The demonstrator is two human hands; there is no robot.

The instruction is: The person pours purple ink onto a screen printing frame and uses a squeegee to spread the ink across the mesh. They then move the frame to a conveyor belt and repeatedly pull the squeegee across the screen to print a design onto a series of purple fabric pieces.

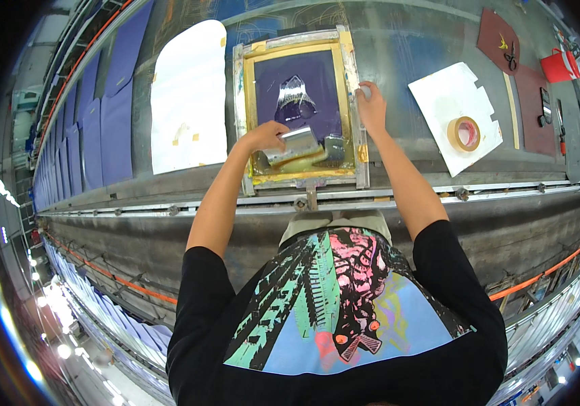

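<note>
A screen printing frame [351, 64] with yellow-taped inner edges lies on the long table in front of me. Its mesh [269, 81] looks dark purple, with a shiny wet patch in the middle. My left hand [266, 137] is closed round a short squeegee [299, 142] with a silvery face, tilted over the near part of the mesh. Yellowish, glossy ink [303, 164] lies along the near end of the screen, beside and below the squeegee. At the frame's right side, my right hand [371, 107] grips the outer edge with curled fingers.
Left of the frame lies a white sheet [188, 101], with purple fabric pieces [117, 128] beyond it. On the right, a tape roll [464, 134] rests on a white board [439, 95], near scissors [510, 57] and a red container [559, 66]. A metal rail [235, 204] edges the table.
</note>
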